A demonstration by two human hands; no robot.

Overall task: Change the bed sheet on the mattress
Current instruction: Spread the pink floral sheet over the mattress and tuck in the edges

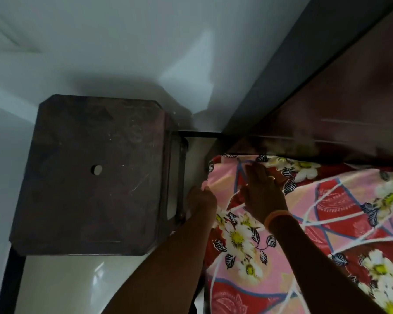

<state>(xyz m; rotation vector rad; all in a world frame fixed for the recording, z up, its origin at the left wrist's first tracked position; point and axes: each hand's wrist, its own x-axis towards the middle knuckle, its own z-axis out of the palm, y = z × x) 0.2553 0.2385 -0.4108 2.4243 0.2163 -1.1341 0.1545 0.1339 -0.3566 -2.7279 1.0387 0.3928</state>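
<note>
A pink and red bed sheet [322,214] with white flowers covers the mattress at the right, up to its corner by the dark headboard [340,105]. My left hand [201,199] is at the mattress's left side edge near the corner, fingers curled on the sheet's hem there. My right hand [262,189] lies flat on top of the sheet near the corner, fingers straight and pointing toward the headboard. An orange bangle sits on that wrist. The mattress itself is hidden under the sheet.
A dark brown plastic stool [93,177] stands on the pale floor just left of the bed, leaving a narrow gap beside the mattress. A white wall [123,53] runs behind, with a switch plate [0,37] at the upper left.
</note>
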